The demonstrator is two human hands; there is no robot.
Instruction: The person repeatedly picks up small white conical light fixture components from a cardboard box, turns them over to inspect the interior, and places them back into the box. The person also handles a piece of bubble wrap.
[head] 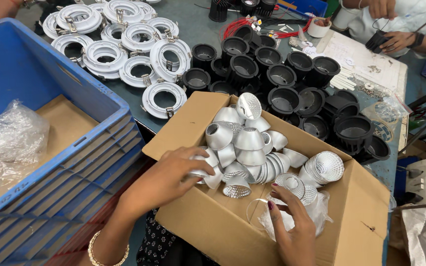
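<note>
Cardboard box | hands: left covers reflectors | right wrist cropped

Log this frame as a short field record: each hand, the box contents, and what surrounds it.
left hand: reaching into cardboard box, fingers on silver reflector cones
right hand: on clear plastic bag inside the box
behind box: black lamp housings, white trim rings
left: blue crate
far right: another person's hands
</note>
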